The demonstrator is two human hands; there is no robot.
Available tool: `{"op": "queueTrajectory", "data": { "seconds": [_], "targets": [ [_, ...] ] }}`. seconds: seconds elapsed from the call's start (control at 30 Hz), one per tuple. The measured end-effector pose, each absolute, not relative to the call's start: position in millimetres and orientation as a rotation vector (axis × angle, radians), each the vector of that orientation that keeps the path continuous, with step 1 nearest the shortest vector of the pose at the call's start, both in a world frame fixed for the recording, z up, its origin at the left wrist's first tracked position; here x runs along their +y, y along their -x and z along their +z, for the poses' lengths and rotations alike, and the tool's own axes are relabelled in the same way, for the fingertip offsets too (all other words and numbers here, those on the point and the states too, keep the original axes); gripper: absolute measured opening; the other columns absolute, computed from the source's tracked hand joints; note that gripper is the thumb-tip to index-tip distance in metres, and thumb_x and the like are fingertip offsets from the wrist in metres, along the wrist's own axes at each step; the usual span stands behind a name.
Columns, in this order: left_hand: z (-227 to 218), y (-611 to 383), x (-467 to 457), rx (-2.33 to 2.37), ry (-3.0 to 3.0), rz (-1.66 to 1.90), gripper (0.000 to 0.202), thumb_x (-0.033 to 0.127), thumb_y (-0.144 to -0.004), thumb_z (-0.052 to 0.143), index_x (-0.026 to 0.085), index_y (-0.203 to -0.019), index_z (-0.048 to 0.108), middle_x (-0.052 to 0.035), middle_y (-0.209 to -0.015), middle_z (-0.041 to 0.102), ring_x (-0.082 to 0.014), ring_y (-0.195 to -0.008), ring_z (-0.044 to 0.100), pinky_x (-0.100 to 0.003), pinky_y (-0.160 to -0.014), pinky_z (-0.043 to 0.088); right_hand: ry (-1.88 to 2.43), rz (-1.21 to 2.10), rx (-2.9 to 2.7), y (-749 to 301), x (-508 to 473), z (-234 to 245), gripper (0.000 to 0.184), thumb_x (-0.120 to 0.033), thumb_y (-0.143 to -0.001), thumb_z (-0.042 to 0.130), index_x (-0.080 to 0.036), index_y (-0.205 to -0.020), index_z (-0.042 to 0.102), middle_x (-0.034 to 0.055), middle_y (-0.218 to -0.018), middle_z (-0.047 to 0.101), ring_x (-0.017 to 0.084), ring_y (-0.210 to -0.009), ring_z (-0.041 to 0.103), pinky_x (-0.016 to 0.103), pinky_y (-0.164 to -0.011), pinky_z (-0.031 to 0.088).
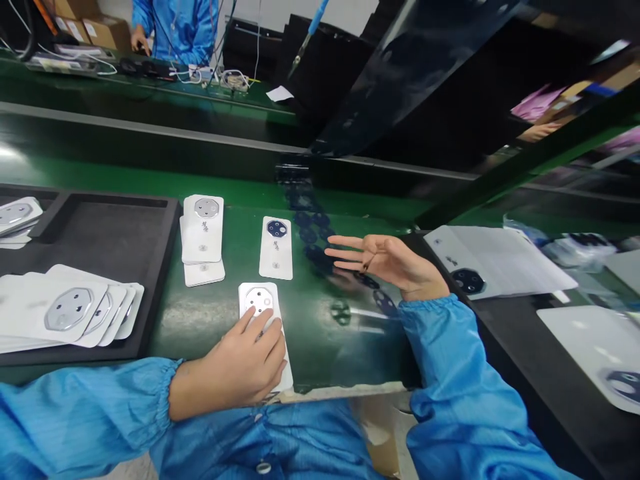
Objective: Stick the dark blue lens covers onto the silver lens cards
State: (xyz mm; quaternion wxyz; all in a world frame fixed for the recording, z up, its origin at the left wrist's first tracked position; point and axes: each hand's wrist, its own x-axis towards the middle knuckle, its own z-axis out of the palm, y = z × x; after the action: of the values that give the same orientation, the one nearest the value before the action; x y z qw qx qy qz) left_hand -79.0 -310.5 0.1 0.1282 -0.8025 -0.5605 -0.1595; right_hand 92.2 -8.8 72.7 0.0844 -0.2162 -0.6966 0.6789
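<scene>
Near the front edge of the green table lies a white phone back cover point(281, 381) with a light camera ring. My left hand point(245, 357) rests over it, fingers curled onto its face and holding it to the table. My right hand point(395, 265) is raised to the right, thumb and forefinger pinched together, the other fingers stretched out. A small dark bit shows at the pinch, too small to name. Below that hand runs a clear strip with dark round stickers point(341, 311). Another white cover point(276, 261), with a dark blue camera disc, lies just beyond my left hand.
A small stack of white covers point(203, 243) lies left of centre. Further left, a black tray point(115, 230) holds several overlapping covers. On the right, a dark board point(515, 347) carries larger white sheets with dark camera discs. A co-worker in blue point(183, 33) sits across the bench.
</scene>
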Motion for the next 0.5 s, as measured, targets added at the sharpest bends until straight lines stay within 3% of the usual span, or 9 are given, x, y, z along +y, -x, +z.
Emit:
{"op": "queueTrajectory", "data": {
  "seconds": [0.07, 0.2, 0.37, 0.5],
  "targets": [
    [1, 79, -311, -1.629, 2.339, -0.464, 0.039, 0.032, -0.102, 0.046, 0.003, -0.118, 0.066, -0.0188, -0.123, 0.062, -0.0396, -0.12, 0.056, -0.054, -0.102, 0.049, 0.638, 2.029, -2.081, -93, -7, 72, 0.058, -0.076, -0.074, 0.078, -0.022, -0.072, 0.056, 0.0104, -0.142, 0.058, 0.04, -0.131, 0.053, 0.061, -0.101, 0.05],
    [2, 79, -310, -1.637, 2.343, -0.471, 0.038, 0.032, -0.101, 0.048, 0.003, -0.118, 0.066, -0.019, -0.122, 0.061, -0.039, -0.12, 0.056, -0.054, -0.102, 0.047, 0.671, 2.008, -2.053, -90, -10, 69, 0.043, -0.059, -0.072, 0.089, -0.022, -0.083, 0.068, 0.0102, -0.135, 0.062, 0.037, -0.131, 0.053, 0.057, -0.105, 0.048],
    [0, 78, -309, -1.612, 2.329, -0.452, 0.037, 0.032, -0.101, 0.05, 0.003, -0.117, 0.066, -0.0191, -0.123, 0.061, -0.0396, -0.12, 0.057, -0.055, -0.102, 0.048, 0.797, 1.77, -2.045, -69, -46, 70, 0.034, -0.046, -0.074, 0.091, -0.021, -0.089, 0.073, 0.0048, -0.098, 0.067, 0.02, -0.089, 0.062, 0.033, -0.082, 0.053],
    [0, 76, -310, -1.541, 2.269, -0.501, 0.033, 0.028, -0.097, 0.053, 0.002, -0.112, 0.067, -0.0212, -0.12, 0.063, -0.0412, -0.118, 0.059, -0.056, -0.099, 0.05, 0.684, 1.925, -2.088, -45, -89, 70, 0.029, -0.041, -0.082, 0.085, -0.019, -0.093, 0.071, 0.0026, -0.086, 0.067, 0.016, -0.079, 0.061, 0.028, -0.074, 0.049]
  ]
}}
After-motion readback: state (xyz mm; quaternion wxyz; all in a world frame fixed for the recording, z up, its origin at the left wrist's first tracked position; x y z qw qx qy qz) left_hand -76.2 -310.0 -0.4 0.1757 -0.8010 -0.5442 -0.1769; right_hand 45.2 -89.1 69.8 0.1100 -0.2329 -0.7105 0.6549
